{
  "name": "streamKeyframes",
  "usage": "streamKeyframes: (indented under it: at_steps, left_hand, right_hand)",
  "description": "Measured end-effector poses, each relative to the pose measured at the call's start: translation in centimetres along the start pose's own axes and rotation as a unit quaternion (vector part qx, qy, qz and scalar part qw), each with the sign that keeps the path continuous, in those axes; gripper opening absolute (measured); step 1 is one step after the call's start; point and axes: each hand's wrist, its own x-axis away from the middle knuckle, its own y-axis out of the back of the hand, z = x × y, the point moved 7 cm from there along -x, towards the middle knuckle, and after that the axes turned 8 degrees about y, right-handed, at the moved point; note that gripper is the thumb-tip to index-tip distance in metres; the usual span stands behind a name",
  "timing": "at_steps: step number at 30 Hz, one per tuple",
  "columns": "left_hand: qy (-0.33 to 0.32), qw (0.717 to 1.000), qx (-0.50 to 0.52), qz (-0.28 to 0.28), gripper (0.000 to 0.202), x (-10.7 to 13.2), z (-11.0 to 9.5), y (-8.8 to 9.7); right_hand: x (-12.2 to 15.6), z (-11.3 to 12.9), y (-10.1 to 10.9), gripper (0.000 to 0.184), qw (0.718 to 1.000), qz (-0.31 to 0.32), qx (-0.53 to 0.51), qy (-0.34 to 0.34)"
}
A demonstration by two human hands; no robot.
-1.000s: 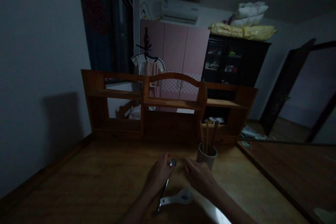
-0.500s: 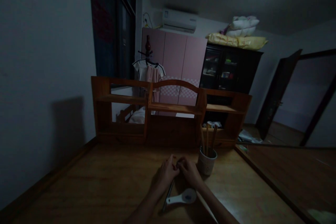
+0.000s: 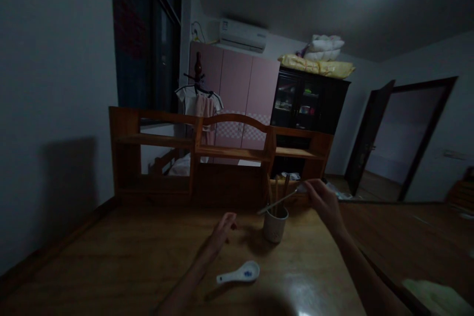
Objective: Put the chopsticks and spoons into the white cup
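Observation:
My right hand (image 3: pixel 321 200) is raised at the right of the holder, its fingers closed around one end of a slim, long-handled utensil (image 3: pixel 277 203). The utensil's shiny wider end is at my fingertips, and its thin handle slants down to the left, in front of the sticks. Whether it is a spoon or a fork is too dim to tell. Over the table, my left hand (image 3: pixel 222 232) is open, fingers loosely bent and holding nothing. A white ceramic soup spoon (image 3: pixel 239 273) with a blue pattern lies below it. Several chopsticks or similar sticks (image 3: pixel 276 190) stand in a grey cylindrical holder (image 3: pixel 274 227) between my hands.
A wooden shelf unit (image 3: pixel 192 145) runs along the back of the wooden table (image 3: pixel 148 256). A white wall (image 3: pixel 55 84) closes off the left side. Beyond stand a pink wardrobe (image 3: pixel 233 84) and a dark cabinet (image 3: pixel 311 98). Something pale (image 3: pixel 437 296) shows at bottom right.
My hands have come apart from their meeting point left of the holder. The right has lifted away to the right with the utensil; the soup spoon stays lying. The view has turned slightly right.

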Motion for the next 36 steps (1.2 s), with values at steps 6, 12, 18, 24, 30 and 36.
streamKeyframes:
  at_steps: [6,12,18,24,30,36]
  left_hand:
    - [0.030,0.997,-0.012,-0.067,0.039,-0.9,1.4,1.6]
    - [0.034,0.995,-0.009,-0.090,0.036,-1.2,2.0,2.5]
    - [0.034,0.995,0.006,-0.096,0.032,-1.2,2.3,2.9]
    - [0.038,0.995,0.021,-0.093,0.031,-1.6,3.1,2.7]
    - [0.025,0.995,0.025,-0.095,0.030,-2.0,3.2,2.8]
    - [0.023,0.996,0.027,-0.085,0.028,-2.0,3.3,2.8]
  right_hand:
    - [-2.5,-3.4,3.6,0.036,0.996,-0.042,0.079,0.022]
    - [-1.0,-4.9,0.5,0.033,0.995,0.002,0.099,0.026]
    - [0.3,-5.7,-2.9,0.032,0.995,0.043,0.085,0.025]
    - [1.2,-7.2,-5.0,0.031,0.995,0.043,0.091,0.010]
    - [2.4,-7.2,-5.9,0.029,0.995,0.044,0.086,0.006]
    - [3.0,-7.0,-5.9,0.029,0.996,0.057,0.065,0.006]
